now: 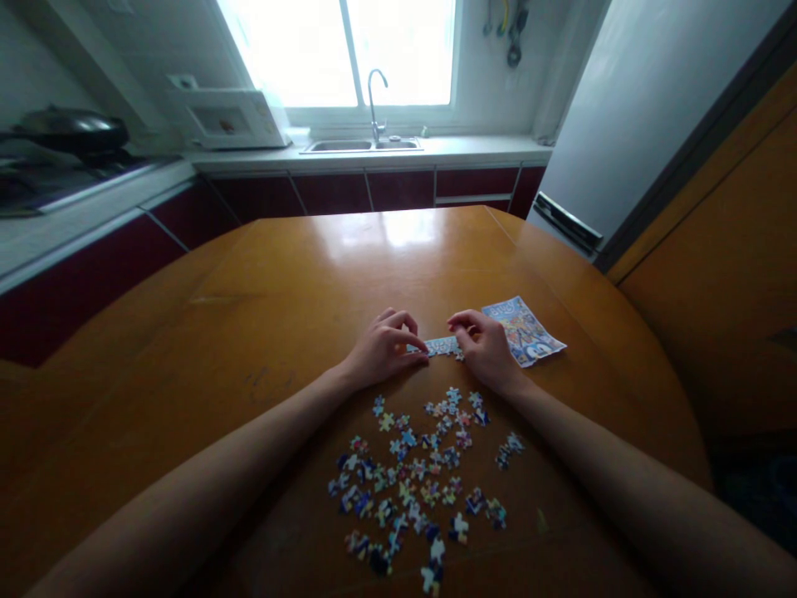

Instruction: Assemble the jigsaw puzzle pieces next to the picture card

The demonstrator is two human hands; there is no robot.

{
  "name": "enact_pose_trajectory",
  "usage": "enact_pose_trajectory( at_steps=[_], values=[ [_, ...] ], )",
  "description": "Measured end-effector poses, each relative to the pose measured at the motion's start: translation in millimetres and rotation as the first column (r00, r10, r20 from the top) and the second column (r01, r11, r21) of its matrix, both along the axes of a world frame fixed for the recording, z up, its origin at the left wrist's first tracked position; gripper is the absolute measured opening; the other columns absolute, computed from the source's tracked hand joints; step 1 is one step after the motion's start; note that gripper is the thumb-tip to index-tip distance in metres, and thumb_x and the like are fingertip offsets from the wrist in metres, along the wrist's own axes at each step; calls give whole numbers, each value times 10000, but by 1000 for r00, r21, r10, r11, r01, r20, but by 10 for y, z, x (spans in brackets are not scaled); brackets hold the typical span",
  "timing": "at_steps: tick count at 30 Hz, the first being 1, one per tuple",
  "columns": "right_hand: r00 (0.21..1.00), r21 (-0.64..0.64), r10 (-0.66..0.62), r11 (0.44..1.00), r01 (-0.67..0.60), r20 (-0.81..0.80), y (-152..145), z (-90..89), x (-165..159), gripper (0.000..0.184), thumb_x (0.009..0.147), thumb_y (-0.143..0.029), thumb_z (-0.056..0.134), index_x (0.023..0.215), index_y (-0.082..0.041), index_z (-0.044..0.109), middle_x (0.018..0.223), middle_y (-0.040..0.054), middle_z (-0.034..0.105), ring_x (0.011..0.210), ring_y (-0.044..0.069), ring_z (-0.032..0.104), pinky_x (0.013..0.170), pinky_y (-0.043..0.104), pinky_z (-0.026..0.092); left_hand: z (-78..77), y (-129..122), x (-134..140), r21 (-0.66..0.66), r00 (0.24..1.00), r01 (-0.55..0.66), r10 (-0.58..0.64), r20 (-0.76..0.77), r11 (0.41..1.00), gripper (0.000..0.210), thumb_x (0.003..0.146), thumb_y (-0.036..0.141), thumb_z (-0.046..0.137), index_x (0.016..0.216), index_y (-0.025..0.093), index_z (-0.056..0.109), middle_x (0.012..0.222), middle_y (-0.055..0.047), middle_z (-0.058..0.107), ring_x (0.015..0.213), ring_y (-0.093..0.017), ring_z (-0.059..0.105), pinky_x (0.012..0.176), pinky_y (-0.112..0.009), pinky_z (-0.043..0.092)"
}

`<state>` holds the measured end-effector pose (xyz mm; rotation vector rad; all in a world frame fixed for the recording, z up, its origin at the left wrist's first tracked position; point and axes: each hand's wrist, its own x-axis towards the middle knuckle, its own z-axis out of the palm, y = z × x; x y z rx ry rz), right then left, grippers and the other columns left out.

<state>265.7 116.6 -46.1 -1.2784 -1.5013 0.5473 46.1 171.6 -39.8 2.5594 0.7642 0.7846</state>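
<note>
At a wooden table [280,291], the left hand [387,349], thumb and forefinger nearly together, meets the left end of a joined puzzle strip [441,345]; the right hand [487,349] curls at the other end (whether either grips it cannot be told), beside a printed sheet [521,327], with loose puzzle pieces [408,438] scattered nearer the person

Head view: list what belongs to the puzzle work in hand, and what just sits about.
In the work:
pale blue strip of joined jigsaw pieces
small multicoloured loose jigsaw pieces
colourful printed paper sheet, probably the reference

Just about:
round dark pan
white boxy microwave
curved silver metal tap
tall silver-grey fridge
</note>
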Motion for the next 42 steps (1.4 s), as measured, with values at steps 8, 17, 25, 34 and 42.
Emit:
enact_pose_trajectory(
  at_steps=[8,17,25,34,42],
  values=[
    [1000,-5,7,1000,-7,4,-9,41,-3,146,839,-162,562,861,-186,704,855,53,734,777,189,658,697,315,495,31,-26,9,-6,1000,8,-8,-13,1000,63,820,346,778,838,290,802,952,-42,637,941,-216,522,847,-364,455],
    [1000,-17,5,1000,-5,-7,-8,24,-7,170,839,-124,549,865,-184,705,841,49,723,759,185,654,679,312,494,34,1,9,2,997,-39,39,63,999,224,889,125,560,925,228,756,963,-42,639,977,-206,525,902,-376,440],
    [978,94,121,986,-138,171,-12,-3,18,361,804,13,489,757,-229,753,871,45,674,904,196,601,834,362,486,-7,8,9,22,998,-38,37,59,999,430,750,-56,534,783,282,798,959,-31,627,942,-203,490,864,-363,456],
    [837,34,225,960,-278,499,-75,-43,-48,302,857,-77,628,843,-323,803,1130,56,656,1104,266,518,941,498,444,-24,13,14,15,998,-44,44,38,999,415,781,-49,558,759,290,795,996,-34,622,979,-212,482,904,-384,471],
    [851,48,206,964,-261,484,-83,-41,-61,323,855,-62,630,861,-340,794,1153,47,657,1133,269,514,957,520,440,-55,32,16,3,999,-20,20,25,1000,380,803,-1,576,801,310,795,1007,-32,631,990,-220,491,933,-416,477]
  ],
)
